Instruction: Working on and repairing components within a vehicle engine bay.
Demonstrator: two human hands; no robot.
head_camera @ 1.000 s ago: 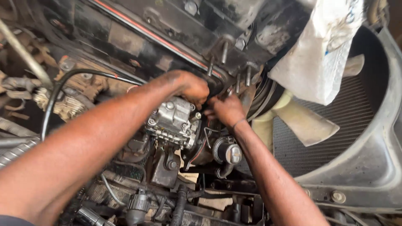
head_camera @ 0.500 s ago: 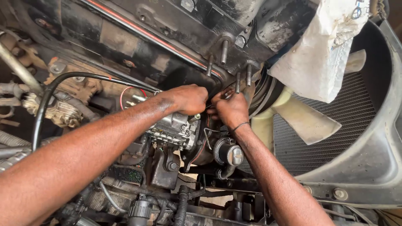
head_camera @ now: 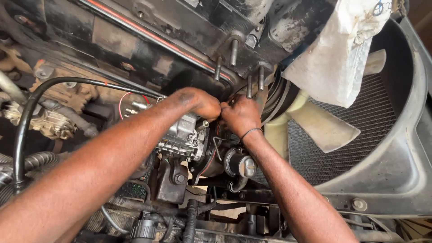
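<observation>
Both of my hands reach into an oily engine bay. My left hand [head_camera: 200,102] is curled shut just above a grey metal pump [head_camera: 182,137], its fingertips pushed into the dark gap behind the pump. My right hand [head_camera: 241,114] is also curled, knuckles up, touching the left hand under several upright steel studs [head_camera: 248,86]. What the fingers grip is hidden between the two hands. A thin dark band circles my right wrist. A round metal cylinder part [head_camera: 240,165] sits right below my right hand.
A cream plastic fan blade [head_camera: 321,128] and the radiator grille [head_camera: 355,135] inside a grey shroud [head_camera: 405,175] lie to the right. A white cloth [head_camera: 337,58] hangs at top right. Black hoses [head_camera: 27,121] and wiring crowd the left and bottom.
The view has shifted slightly, so the engine sits lower and more to the right in frame. My hands have drawn closer together and now touch beneath the studs.
</observation>
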